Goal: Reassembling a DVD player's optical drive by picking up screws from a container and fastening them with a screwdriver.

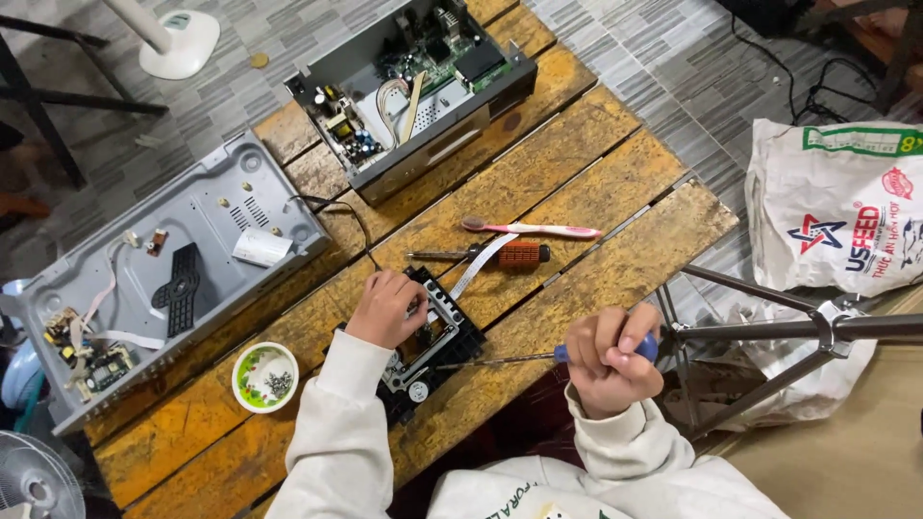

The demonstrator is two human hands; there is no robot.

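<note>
Now: left hand (386,308) pressing down on black disc-drive mechanism (430,344) at wooden table (577,202) centre, fingers curled over it; right hand (608,358) fisted around blue-handled screwdriver (538,358), tip at mechanism's edge.

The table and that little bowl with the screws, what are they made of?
The table looks like wood: separate planks with grain, gaps between them and a worn, yellow-brown stain. The little bowl beside the left hand looks like plastic or glazed ceramic; its smooth white rim and green inside leave that open. The screws in it look like metal, small and grey.
</note>
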